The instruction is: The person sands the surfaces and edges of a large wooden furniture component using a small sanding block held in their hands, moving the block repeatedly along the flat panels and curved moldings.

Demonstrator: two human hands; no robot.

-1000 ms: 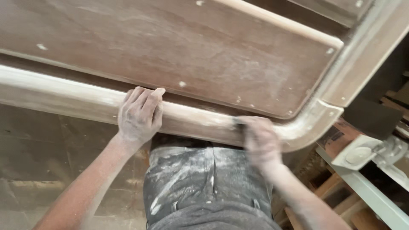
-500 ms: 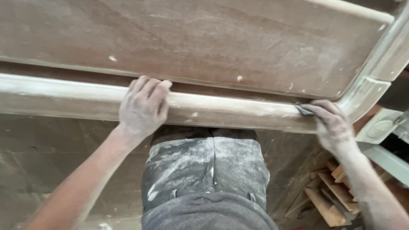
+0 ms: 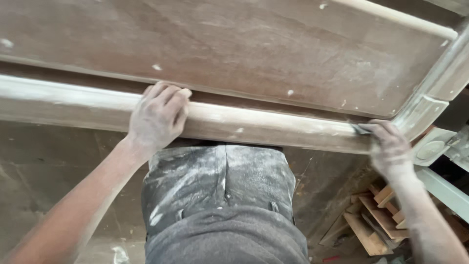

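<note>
Our left hand (image 3: 157, 115) lies flat over the rounded wooden rail (image 3: 273, 128) of the panel frame, fingers draped over its top and gripping nothing, likely to steady it. Our right hand (image 3: 390, 146) pinches a small piece of sandpaper (image 3: 360, 129) against the rail beside the curved corner (image 3: 420, 111), fingers clenched on it.

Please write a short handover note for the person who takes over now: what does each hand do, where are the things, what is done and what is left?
Left hand: lies flat over the rounded wooden rail, fingers curled over its top edge, steadying it.
Right hand: presses a small dark sanding piece on the rail's right end, beside the curved corner joint.
Things: the rail edges a large brown panel; wood offcuts lie on the floor below right.
Done: rail, hands and trousers carry pale dust, so sanding looks well under way.
Left: probably the corner joint; how smooth the rail is cannot be judged.
</note>
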